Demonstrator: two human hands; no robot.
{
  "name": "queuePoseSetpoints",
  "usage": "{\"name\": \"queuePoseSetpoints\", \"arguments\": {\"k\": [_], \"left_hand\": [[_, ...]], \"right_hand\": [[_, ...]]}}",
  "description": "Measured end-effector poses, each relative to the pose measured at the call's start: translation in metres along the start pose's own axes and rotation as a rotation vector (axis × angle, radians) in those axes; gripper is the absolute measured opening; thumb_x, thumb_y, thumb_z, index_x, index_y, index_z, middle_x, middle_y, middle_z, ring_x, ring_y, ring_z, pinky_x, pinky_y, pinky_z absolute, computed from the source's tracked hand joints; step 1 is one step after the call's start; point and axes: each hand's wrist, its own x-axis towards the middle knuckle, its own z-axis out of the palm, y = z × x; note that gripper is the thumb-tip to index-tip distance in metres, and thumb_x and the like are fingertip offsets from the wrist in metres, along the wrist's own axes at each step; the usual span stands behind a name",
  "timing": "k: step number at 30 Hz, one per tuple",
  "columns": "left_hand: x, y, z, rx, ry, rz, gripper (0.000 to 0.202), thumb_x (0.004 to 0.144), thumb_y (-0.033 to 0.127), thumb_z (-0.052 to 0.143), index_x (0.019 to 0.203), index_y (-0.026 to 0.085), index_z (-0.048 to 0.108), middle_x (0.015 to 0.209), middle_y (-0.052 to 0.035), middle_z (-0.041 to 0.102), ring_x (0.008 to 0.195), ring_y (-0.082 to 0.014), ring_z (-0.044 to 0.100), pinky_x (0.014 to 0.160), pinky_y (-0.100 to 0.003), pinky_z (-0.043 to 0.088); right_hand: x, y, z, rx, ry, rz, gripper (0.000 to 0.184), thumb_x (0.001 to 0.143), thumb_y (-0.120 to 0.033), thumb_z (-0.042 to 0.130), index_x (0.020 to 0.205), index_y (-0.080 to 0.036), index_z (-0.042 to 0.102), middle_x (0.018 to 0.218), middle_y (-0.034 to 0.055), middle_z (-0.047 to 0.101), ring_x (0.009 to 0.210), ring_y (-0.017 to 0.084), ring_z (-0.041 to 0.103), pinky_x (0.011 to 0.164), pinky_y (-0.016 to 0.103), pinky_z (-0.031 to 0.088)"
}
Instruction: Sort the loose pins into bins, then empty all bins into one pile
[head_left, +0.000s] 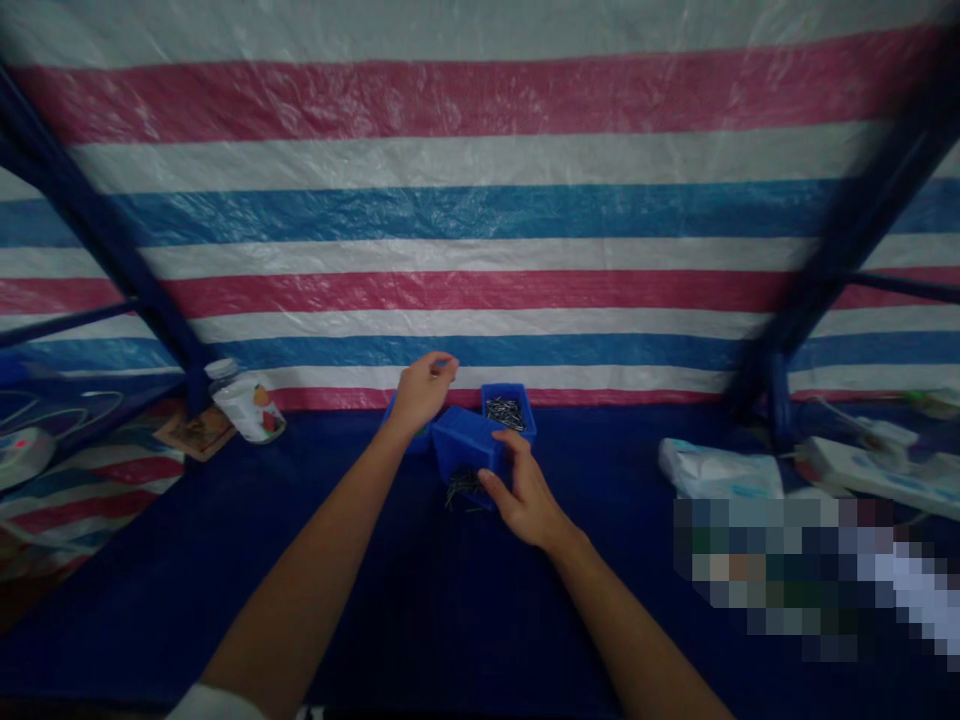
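Note:
My right hand [525, 492] grips the right side of a blue plastic bin [466, 435], thumb at its near edge and fingers over the top. The bin is tipped with its mouth towards me. Thin dark metal pieces, like nails or screws [463, 486], lie at the mouth and on the table just below. Above and left of this bin, my left hand [426, 392] is raised with its fingers curled together; anything in them is too small to make out. Behind my left wrist is another blue bin [420, 440], partly hidden. A third blue bin [529, 420], upright, holds silvery metal pieces [505, 411].
A labelled white bottle [251, 408] leans at the back left beside a brown packet [196, 432]. On the right lie a white plastic package [720, 470] and a power strip [870, 470]. Striped sheeting [480, 230] hangs behind the dark blue table [465, 620], between blue metal posts.

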Motion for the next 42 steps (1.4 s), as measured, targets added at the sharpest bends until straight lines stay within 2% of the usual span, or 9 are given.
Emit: {"name": "queuePoseSetpoints", "arguments": {"k": [2, 4, 7, 10, 14, 18, 23, 35, 42], "left_hand": [[-0.035, -0.009, -0.016, -0.075, 0.18, 0.013, 0.04, 0.098, 0.043, 0.038, 0.112, 0.018, 0.065, 0.084, -0.0041, 0.071, 0.069, -0.017, 0.063, 0.068, -0.028, 0.049], [-0.074, -0.022, -0.029, -0.078, 0.25, -0.002, 0.04, 0.098, 0.041, 0.035, 0.11, 0.019, 0.065, 0.082, -0.0025, 0.069, 0.075, -0.0182, 0.064, 0.07, -0.028, 0.049], [-0.118, -0.046, -0.038, 0.064, 0.0, -0.1, 0.029, 0.09, 0.031, 0.041, 0.096, 0.02, 0.068, 0.076, -0.0012, 0.068, 0.07, -0.0195, 0.063, 0.069, -0.031, 0.049], [-0.138, -0.062, -0.034, 0.239, -0.287, -0.026, 0.041, 0.083, 0.035, 0.057, 0.12, 0.02, 0.063, 0.105, -0.007, 0.071, 0.095, -0.0253, 0.065, 0.087, -0.038, 0.049], [-0.145, -0.065, -0.02, 0.448, -0.405, 0.042, 0.084, 0.073, 0.065, 0.067, 0.143, 0.023, 0.047, 0.142, -0.0134, 0.054, 0.124, -0.0384, 0.049, 0.1, -0.054, 0.041], [-0.145, -0.058, -0.007, 0.535, -0.442, 0.061, 0.09, 0.073, 0.077, 0.059, 0.145, 0.025, 0.042, 0.149, -0.0143, 0.046, 0.13, -0.0416, 0.042, 0.1, -0.058, 0.038], [-0.144, -0.053, 0.0, 0.607, -0.424, 0.053, 0.084, 0.077, 0.079, 0.053, 0.136, 0.02, 0.05, 0.141, -0.015, 0.052, 0.124, -0.0394, 0.045, 0.097, -0.055, 0.039], [-0.149, -0.054, 0.002, 0.631, -0.386, 0.092, 0.087, 0.078, 0.079, 0.052, 0.144, 0.022, 0.044, 0.151, -0.0116, 0.046, 0.131, -0.038, 0.042, 0.102, -0.055, 0.037], [-0.149, -0.057, -0.003, 0.499, -0.246, 0.151, 0.088, 0.083, 0.07, 0.057, 0.152, 0.023, 0.03, 0.152, -0.0142, 0.044, 0.133, -0.0354, 0.042, 0.102, -0.053, 0.039]], "right_hand": [[0.001, -0.001, 0.0, 0.002, -0.005, -0.011, 0.046, 0.096, -0.042, 0.049, 0.137, -0.027, 0.036, 0.132, 0.0133, 0.054, 0.12, 0.028, 0.058, 0.1, 0.052, 0.051], [0.001, -0.002, 0.0, 0.0, -0.009, -0.025, 0.045, 0.096, -0.041, 0.05, 0.137, -0.028, 0.036, 0.132, 0.0131, 0.054, 0.121, 0.028, 0.057, 0.101, 0.052, 0.051], [0.001, -0.004, 0.001, -0.007, -0.013, -0.056, 0.045, 0.096, -0.04, 0.05, 0.136, -0.028, 0.035, 0.134, 0.013, 0.054, 0.123, 0.028, 0.056, 0.102, 0.053, 0.049], [0.0, -0.004, 0.001, -0.03, -0.012, -0.069, 0.045, 0.096, -0.039, 0.051, 0.136, -0.029, 0.034, 0.136, 0.0136, 0.053, 0.127, 0.029, 0.054, 0.104, 0.054, 0.048], [-0.001, -0.004, 0.002, -0.066, -0.023, -0.092, 0.046, 0.095, -0.037, 0.052, 0.137, -0.027, 0.034, 0.14, 0.0159, 0.05, 0.132, 0.031, 0.05, 0.105, 0.056, 0.047], [-0.002, -0.004, 0.004, -0.079, -0.035, -0.134, 0.047, 0.095, -0.035, 0.053, 0.136, -0.027, 0.034, 0.141, 0.0163, 0.049, 0.135, 0.03, 0.048, 0.106, 0.054, 0.046], [-0.001, -0.007, 0.005, -0.09, -0.05, -0.172, 0.046, 0.095, -0.033, 0.053, 0.136, -0.028, 0.033, 0.141, 0.0163, 0.048, 0.132, 0.029, 0.051, 0.104, 0.051, 0.048], [0.001, -0.003, 0.001, -0.096, 0.005, -0.169, 0.046, 0.093, -0.031, 0.055, 0.134, -0.029, 0.033, 0.142, 0.0151, 0.046, 0.132, 0.029, 0.05, 0.104, 0.052, 0.047], [0.0, 0.004, 0.008, 0.11, 0.192, 0.017, 0.051, 0.089, -0.037, 0.06, 0.132, -0.029, 0.034, 0.137, 0.0128, 0.047, 0.126, 0.028, 0.053, 0.103, 0.052, 0.047]]}}
